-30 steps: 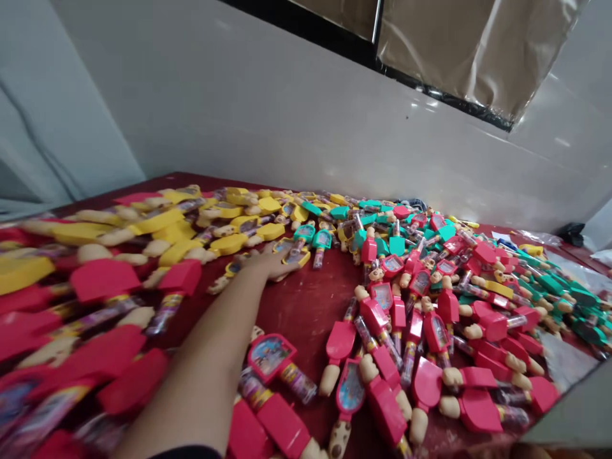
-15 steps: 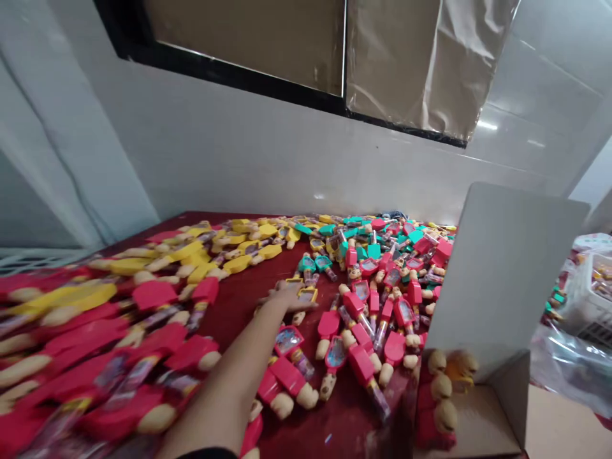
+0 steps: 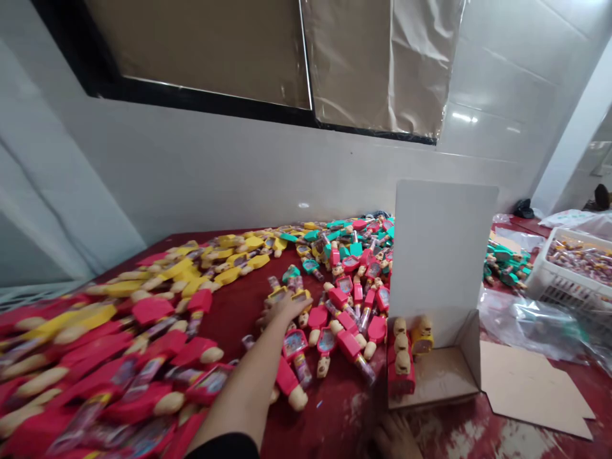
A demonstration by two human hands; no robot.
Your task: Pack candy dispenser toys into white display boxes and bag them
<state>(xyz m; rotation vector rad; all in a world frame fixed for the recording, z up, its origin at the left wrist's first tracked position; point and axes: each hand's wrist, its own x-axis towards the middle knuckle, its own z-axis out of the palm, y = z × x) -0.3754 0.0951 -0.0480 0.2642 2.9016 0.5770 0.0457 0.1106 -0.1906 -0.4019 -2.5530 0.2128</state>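
My left hand point(image 3: 282, 309) reaches over the red table, its fingers closed around yellow-framed toys point(image 3: 300, 296) with beige animal heads. Teal toys point(image 3: 310, 266) lie just beyond it, and red toys point(image 3: 326, 341) are to its right and nearer. At the bottom edge, my right hand point(image 3: 394, 437) is partly visible and dim, low in front of the open cardboard box point(image 3: 442, 255); its fingers look apart, with nothing visible in them. Inside the box, red toys point(image 3: 401, 373) stand in a row at the left, beside a yellow toy point(image 3: 422, 338).
Piles of yellow toys point(image 3: 191, 268) and red toys point(image 3: 157, 347) cover the left side. Right of the box are flat cardboard pieces point(image 3: 530, 386), clear plastic point(image 3: 521, 319) and a white basket point(image 3: 564, 274) full of small items. A wall point(image 3: 239, 172) rises behind.
The view has turned right, bringing more of the box, the basket and my right hand into sight. My left hand has drawn slightly nearer with the yellow toys.
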